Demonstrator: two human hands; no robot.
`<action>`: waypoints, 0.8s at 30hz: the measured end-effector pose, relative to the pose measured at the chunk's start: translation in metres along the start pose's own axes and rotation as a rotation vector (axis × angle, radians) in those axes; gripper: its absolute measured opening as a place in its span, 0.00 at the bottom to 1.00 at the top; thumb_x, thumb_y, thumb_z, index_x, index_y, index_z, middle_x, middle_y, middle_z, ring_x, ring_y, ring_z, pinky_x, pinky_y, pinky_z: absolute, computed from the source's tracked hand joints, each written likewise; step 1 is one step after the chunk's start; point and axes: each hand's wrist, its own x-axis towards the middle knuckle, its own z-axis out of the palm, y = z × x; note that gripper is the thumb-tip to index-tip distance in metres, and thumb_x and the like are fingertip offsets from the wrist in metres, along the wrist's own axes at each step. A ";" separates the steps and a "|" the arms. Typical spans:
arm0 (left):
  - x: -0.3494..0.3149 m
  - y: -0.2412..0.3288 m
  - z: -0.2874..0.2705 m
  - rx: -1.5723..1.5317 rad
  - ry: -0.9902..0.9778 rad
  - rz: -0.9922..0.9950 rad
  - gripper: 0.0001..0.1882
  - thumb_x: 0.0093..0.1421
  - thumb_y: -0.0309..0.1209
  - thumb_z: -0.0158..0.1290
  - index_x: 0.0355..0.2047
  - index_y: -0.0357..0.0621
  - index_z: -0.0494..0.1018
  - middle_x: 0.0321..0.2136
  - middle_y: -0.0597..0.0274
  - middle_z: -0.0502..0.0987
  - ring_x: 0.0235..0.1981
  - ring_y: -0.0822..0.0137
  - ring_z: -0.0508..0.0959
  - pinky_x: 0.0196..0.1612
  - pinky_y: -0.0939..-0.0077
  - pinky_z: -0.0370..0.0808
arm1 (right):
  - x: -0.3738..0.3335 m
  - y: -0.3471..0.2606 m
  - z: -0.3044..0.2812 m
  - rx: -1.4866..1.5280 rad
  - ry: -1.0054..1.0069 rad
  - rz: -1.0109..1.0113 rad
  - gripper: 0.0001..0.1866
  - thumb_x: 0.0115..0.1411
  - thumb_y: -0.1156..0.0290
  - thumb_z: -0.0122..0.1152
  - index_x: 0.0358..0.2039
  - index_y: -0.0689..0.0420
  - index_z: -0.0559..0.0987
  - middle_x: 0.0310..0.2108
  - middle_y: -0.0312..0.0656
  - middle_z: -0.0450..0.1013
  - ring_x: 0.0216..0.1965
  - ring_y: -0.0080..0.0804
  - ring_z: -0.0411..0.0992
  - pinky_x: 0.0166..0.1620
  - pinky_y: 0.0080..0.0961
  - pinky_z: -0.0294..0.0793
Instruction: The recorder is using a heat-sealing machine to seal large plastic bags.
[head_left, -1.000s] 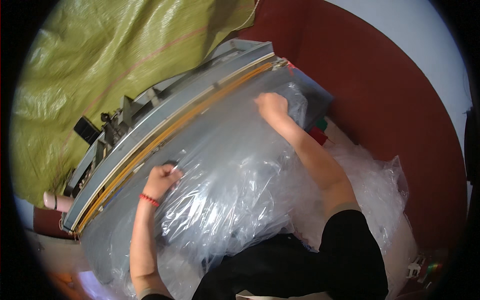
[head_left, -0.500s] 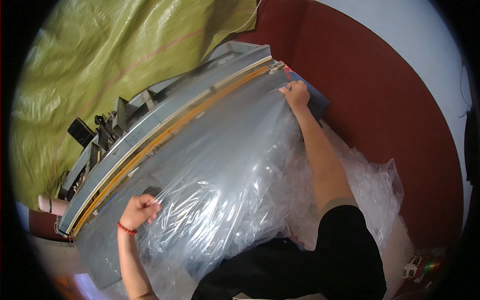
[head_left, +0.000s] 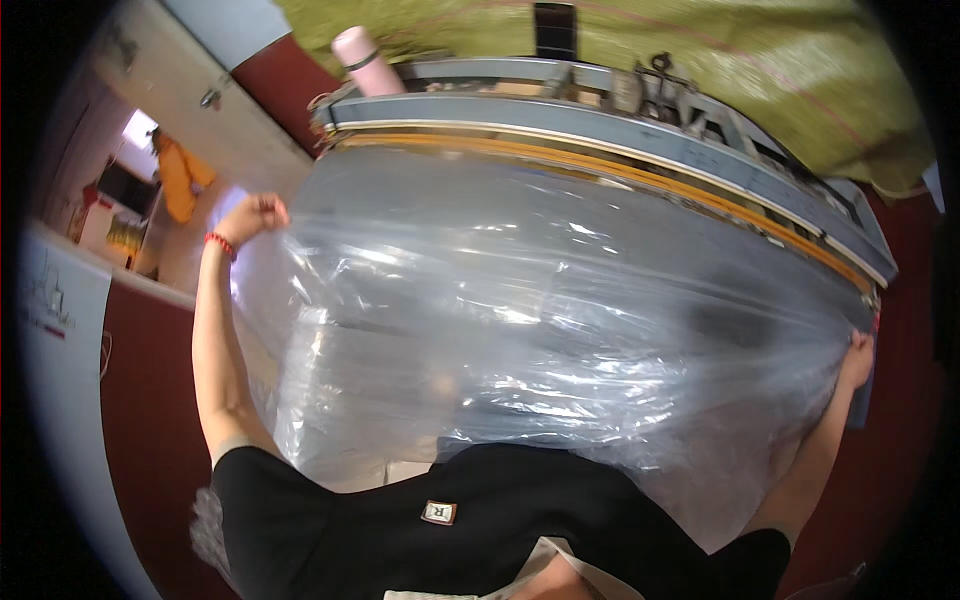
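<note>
A wide sheet of clear plastic film (head_left: 540,320) is stretched between my hands, over a grey surface (head_left: 440,185) and down toward my body. At the far left, my left hand (head_left: 252,216), with a red bead bracelet at the wrist, is closed on the film's left edge. My right hand (head_left: 857,362) pinches the film at the far right, close to the end of the machine's bar. Folds run across the film from hand to hand, and its lower part hangs loosely in front of me.
Beyond the film lies a long metal machine frame (head_left: 570,118) with an orange strip (head_left: 560,154) along it. A pink bottle-shaped cylinder (head_left: 366,62) stands at its left end. Yellow-green woven sheeting (head_left: 740,50) hangs behind. On the left is a door (head_left: 230,110) with another person in orange (head_left: 180,175) beyond.
The view has swung left. My left hand has moved outward and now grips the film's edge, and the film is spread wider. My right hand still holds its side.
</note>
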 end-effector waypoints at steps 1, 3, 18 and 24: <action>-0.010 -0.004 -0.012 0.069 0.185 0.019 0.03 0.50 0.25 0.53 0.25 0.41 0.69 0.21 0.70 0.72 0.25 0.75 0.70 0.31 0.79 0.68 | 0.000 -0.008 0.003 -0.010 -0.011 -0.011 0.15 0.57 0.57 0.47 0.33 0.57 0.70 0.31 0.49 0.71 0.35 0.51 0.67 0.35 0.38 0.65; -0.013 0.039 0.012 0.639 0.909 0.085 0.05 0.48 0.23 0.53 0.24 0.38 0.68 0.21 0.63 0.72 0.23 0.65 0.71 0.30 0.73 0.68 | 0.002 -0.002 0.006 -0.017 0.007 -0.032 0.15 0.57 0.57 0.48 0.31 0.58 0.69 0.30 0.49 0.70 0.33 0.51 0.67 0.34 0.38 0.64; 0.056 -0.054 0.127 0.574 0.560 -0.186 0.26 0.55 0.49 0.45 0.50 0.49 0.64 0.54 0.58 0.61 0.56 0.56 0.58 0.52 0.51 0.57 | 0.007 0.018 0.006 0.033 0.073 -0.045 0.16 0.56 0.57 0.49 0.29 0.59 0.68 0.27 0.50 0.69 0.29 0.49 0.66 0.32 0.37 0.64; 0.059 0.048 0.172 0.386 0.521 0.558 0.23 0.53 0.31 0.50 0.50 0.41 0.62 0.54 0.50 0.60 0.56 0.53 0.59 0.56 0.66 0.57 | 0.013 0.026 0.017 0.147 0.060 -0.039 0.16 0.55 0.58 0.53 0.30 0.60 0.71 0.26 0.44 0.70 0.27 0.35 0.66 0.34 0.28 0.65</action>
